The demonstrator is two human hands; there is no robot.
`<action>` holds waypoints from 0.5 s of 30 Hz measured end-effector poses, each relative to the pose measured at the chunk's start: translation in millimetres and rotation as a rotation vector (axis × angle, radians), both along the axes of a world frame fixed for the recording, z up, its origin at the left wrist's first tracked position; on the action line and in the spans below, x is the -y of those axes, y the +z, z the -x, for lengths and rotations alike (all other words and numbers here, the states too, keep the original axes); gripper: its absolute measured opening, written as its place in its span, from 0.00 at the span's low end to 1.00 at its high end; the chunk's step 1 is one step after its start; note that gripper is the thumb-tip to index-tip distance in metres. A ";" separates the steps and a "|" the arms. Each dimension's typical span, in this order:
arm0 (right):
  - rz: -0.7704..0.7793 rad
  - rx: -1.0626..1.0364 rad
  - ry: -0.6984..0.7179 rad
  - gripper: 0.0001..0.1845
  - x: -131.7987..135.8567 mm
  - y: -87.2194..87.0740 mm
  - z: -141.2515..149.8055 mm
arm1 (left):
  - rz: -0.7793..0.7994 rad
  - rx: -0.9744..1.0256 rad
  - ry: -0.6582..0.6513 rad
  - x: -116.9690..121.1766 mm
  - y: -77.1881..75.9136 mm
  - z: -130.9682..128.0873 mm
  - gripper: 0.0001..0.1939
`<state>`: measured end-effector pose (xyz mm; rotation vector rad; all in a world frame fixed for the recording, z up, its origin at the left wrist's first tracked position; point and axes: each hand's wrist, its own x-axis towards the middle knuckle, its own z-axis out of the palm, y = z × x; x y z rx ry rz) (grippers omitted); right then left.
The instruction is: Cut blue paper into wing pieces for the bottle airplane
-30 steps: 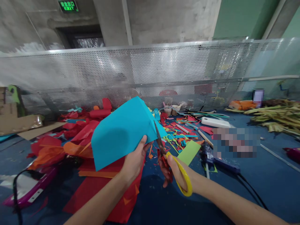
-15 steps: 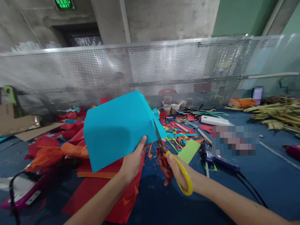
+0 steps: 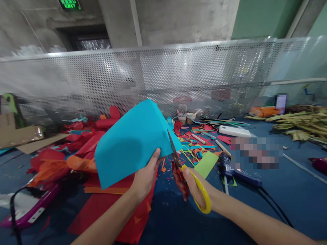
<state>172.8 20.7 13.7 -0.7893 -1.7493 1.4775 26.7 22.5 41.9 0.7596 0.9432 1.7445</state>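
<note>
A large sheet of blue paper (image 3: pixel 127 146) is held up off the table by my left hand (image 3: pixel 146 175), whose thumb lies on its near face at the lower right. The sheet bows, and a crease sets off its right-hand strip. My right hand (image 3: pixel 191 185) grips scissors (image 3: pixel 201 192) with yellow and red handles. Their blade lies against the right part of the sheet, pointing up and away. Part of the blades is hidden by the paper. Red and orange paper sheets (image 3: pixel 107 211) lie beneath my left forearm.
Paper scraps (image 3: pixel 189 143) litter the blue table (image 3: pixel 168 217) beyond my hands. A green paper piece (image 3: pixel 206 164) and a dark blue glue gun (image 3: pixel 245 178) with a cord lie rightward. Crumpled red and orange paper (image 3: pixel 56 163) and a purple tool (image 3: pixel 33 209) are leftward. A perforated metal screen (image 3: pixel 173 75) stands behind.
The blue sheet flared out to the left and flattened, then bowed back again. The scissor handles have drawn closer together. Both hands stay in nearly the same place.
</note>
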 end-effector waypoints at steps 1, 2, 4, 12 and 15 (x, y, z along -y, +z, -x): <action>-0.006 0.007 -0.006 0.36 0.2 0.2 -0.6 | 0.000 -0.007 0.002 0.1 -0.2 0.1 0.17; -0.012 0.014 -0.009 0.36 0.4 0.3 -1.1 | -0.002 -0.014 0.006 0.1 -0.3 0.2 0.16; -0.021 0.028 -0.017 0.36 0.5 0.4 -1.6 | -0.018 -0.016 0.016 0.3 0.0 0.2 0.16; 0.000 0.041 -0.037 0.37 -0.2 -0.7 -1.4 | -0.011 -0.019 -0.004 0.4 0.4 0.2 0.15; 0.007 0.045 -0.040 0.37 0.2 -1.5 -1.9 | -0.003 -0.069 -0.003 -0.9 -2.7 2.3 0.17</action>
